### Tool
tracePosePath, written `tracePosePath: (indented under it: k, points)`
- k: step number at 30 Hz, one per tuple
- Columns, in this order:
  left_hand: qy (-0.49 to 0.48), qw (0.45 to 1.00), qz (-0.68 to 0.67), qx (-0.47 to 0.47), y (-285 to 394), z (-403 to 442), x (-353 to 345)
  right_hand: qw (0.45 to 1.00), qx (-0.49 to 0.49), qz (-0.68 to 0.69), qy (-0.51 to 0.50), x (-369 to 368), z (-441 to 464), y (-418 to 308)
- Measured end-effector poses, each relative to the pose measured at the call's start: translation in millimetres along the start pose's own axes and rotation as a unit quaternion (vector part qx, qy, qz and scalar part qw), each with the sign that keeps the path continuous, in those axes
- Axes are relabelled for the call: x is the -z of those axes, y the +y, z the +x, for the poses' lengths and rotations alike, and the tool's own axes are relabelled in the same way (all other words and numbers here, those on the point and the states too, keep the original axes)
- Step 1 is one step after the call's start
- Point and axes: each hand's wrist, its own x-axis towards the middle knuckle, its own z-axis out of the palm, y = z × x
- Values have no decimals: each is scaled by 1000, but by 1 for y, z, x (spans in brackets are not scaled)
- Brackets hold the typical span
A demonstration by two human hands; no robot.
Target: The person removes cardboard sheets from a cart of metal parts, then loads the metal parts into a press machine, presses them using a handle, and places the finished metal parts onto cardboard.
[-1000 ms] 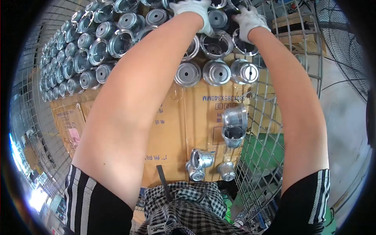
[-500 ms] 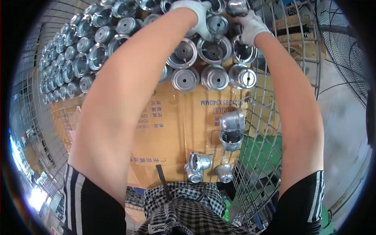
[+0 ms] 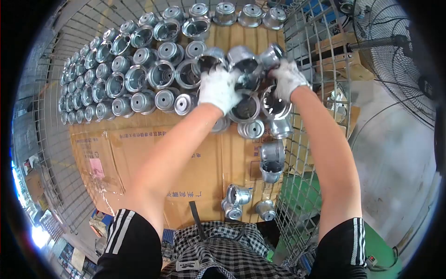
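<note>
Many shiny metal cups (image 3: 162, 74), some with a small hole in the base, others showing their open mouths, sit packed in rows on a cardboard sheet (image 3: 153, 153). My left hand (image 3: 218, 89), in a white glove, is closed against the left side of a cluster of cups, its fingers over a wide-mouthed cup (image 3: 210, 59). On the cluster's right side my gloved right hand (image 3: 289, 81) grips around a tilted cup (image 3: 272, 55). Between both hands stand more cups (image 3: 245, 108), pressed together. The fingertips are blurred and partly hidden.
Wire mesh walls (image 3: 320, 69) enclose the cardboard on both sides. Several loose cups lie nearer me, including a stacked pair (image 3: 272, 158) and a single one (image 3: 265, 210). Along the far edge runs a row of cups (image 3: 251, 15). A black fan (image 3: 390, 56) stands at right.
Both hands have come back toward me from the far end, and the cups between them have shifted nearer too. A strip of cardboard now shows behind them. The view has tilted.
</note>
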Motion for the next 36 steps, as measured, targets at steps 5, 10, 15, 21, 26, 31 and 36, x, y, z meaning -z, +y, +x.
tracePosePath:
  k: [5, 10, 15, 21, 26, 31, 36]
  points:
    - [-39, 998, 28, -30, 17, -68, -7, 996, -36, 47, -67, -38, -61, -16]
    - [-29, 999, -15, -23, 22, -136, -22, 997, 8, 70, -12, -54, -94, -35]
    - [-58, 997, -51, -1, 29, -191, -15, 993, 34, 88, -70, -61, -140, -94]
    - [-179, 983, -47, -5, 2, -250, 10, 986, 140, 60, -67, -123, -189, -128]
    - [-375, 919, -120, -8, -17, -257, 63, 978, 167, 122, -23, -125, -199, -136]
    - [-231, 920, -313, 44, -94, -211, 117, 934, 165, 278, 149, -76, -157, -128]
    - [-1, 982, -48, 185, -207, -100, 100, 964, 131, 197, 119, -10, -38, -161]
